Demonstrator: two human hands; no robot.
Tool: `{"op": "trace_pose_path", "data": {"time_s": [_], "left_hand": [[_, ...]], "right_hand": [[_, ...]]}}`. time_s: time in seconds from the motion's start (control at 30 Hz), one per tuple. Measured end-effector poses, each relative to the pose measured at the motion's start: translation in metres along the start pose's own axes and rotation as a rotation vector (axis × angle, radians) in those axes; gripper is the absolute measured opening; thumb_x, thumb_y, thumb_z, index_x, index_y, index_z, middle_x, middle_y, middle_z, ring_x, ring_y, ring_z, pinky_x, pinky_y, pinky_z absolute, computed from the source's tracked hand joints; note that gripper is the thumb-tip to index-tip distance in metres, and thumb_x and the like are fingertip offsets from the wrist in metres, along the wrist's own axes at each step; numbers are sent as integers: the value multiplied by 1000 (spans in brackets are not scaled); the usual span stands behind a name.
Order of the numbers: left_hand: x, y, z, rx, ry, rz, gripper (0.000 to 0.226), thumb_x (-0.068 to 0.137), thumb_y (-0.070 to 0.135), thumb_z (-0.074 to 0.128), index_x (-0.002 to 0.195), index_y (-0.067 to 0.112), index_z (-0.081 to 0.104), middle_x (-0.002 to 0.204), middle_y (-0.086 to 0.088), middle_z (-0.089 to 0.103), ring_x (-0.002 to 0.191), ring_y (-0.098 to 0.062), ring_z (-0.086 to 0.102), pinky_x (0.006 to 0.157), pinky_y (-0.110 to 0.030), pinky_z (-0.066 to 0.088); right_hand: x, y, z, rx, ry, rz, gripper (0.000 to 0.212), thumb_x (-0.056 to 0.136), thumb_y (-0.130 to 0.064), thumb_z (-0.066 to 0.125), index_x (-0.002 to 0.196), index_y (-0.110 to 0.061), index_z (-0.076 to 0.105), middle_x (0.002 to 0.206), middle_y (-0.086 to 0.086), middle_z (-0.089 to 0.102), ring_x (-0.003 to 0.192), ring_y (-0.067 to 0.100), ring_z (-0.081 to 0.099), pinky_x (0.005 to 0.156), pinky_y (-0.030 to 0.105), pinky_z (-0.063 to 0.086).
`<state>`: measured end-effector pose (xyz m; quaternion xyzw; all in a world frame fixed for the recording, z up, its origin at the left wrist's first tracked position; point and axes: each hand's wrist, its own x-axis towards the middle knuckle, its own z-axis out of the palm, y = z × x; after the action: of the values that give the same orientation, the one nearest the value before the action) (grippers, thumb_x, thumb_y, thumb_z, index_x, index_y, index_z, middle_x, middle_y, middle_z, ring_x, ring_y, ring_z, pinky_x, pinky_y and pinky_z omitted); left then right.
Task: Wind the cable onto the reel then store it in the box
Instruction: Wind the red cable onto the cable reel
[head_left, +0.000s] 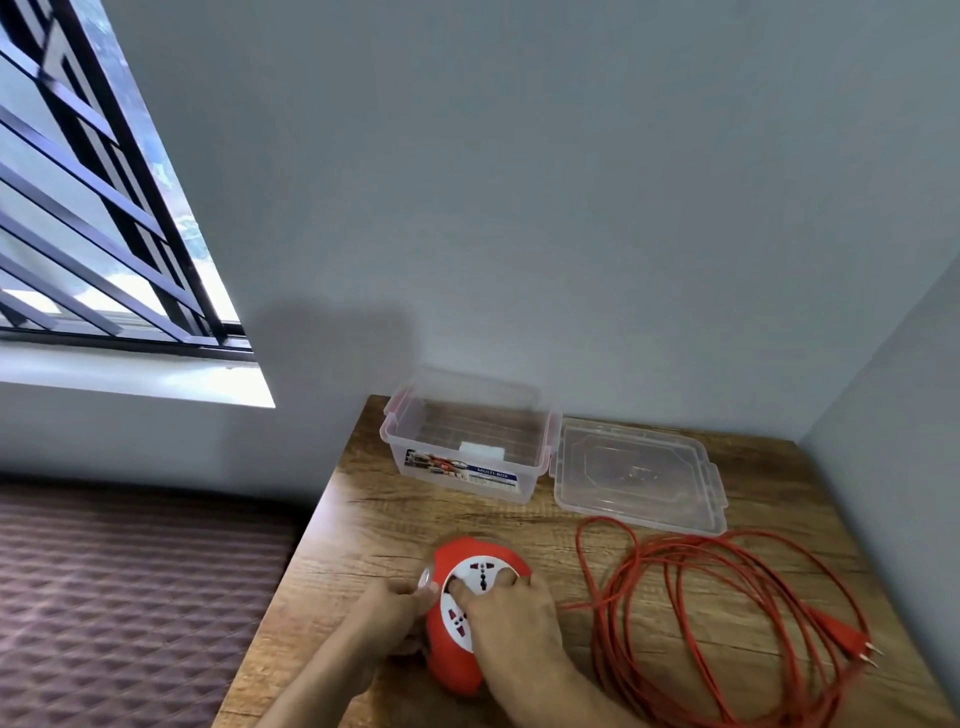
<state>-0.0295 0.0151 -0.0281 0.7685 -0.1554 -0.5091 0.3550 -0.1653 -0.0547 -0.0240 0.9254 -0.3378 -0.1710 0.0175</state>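
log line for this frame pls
phase: winding start | left hand: on red round plastic reel | right hand: on reel's white face | red cable: loose on table | clear plastic box: open, lid beside

Grey walls (571, 182), barred window (93, 197), wooden table (384, 525)

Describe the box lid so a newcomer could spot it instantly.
On the wooden table, against the back wall, stands a clear storage box. The lid lies flat just to its right, above the loose red cable. Unlike the box, it is shallow, label-free, with a stepped edge.

Bare hands (511, 618), bare forearms, no sleeves.
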Motion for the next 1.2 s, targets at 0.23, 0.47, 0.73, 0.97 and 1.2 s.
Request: {"op": "trace_pose_path", "data": {"time_s": [0.23, 0.47, 0.73, 0.97, 1.2], "left_hand": [[-6, 2, -4, -133, -82, 7, 14, 98, 6, 65, 107, -1, 74, 93, -16, 79, 87, -28, 74, 91, -53, 62], [-18, 10, 3, -165, 51, 121, 8, 98, 5, 64, 97, 3, 72, 77, -12, 83, 58, -19, 77, 51, -30, 63], [-5, 36, -17, 51, -32, 144, 24, 102, 14, 60, 103, -4, 76, 91, -25, 79, 78, -29, 70, 75, -41, 60], [2, 83, -41, 286, -150, 138, 20, 96, 19, 67, 101, 1, 72, 82, -8, 72, 70, -19, 63, 66, -30, 51], [-6, 103, -39, 364, -189, 214, 13, 92, 20, 72, 105, 16, 72, 100, -6, 81, 92, -23, 75, 78, -35, 61]], "right_hand": [[-10, 17, -13, 469, 81, 192, 66, 85, -55, 55, 138, -19, 41, 118, 5, 68, 106, 32, 66, 88, 40, 47], [-32, 31, -17, 1001, 155, 279, 31, 99, -35, 53, 128, -32, 42, 97, 2, 73, 66, 19, 74, 59, 34, 57], [-24, 62, -31, 64, 242, -565, 55, 97, -12, 54, 142, -42, 40, 153, 14, 34, 111, 37, 59, 90, 55, 50], [-15, 78, -50, -89, 244, -782, 52, 96, -12, 52, 138, -41, 43, 152, 19, 26, 78, 38, 65, 62, 45, 57], [-6, 65, -42, -149, 276, -717, 62, 95, -32, 61, 145, -48, 28, 131, 21, 51, 61, 36, 64, 48, 41, 57]]}}
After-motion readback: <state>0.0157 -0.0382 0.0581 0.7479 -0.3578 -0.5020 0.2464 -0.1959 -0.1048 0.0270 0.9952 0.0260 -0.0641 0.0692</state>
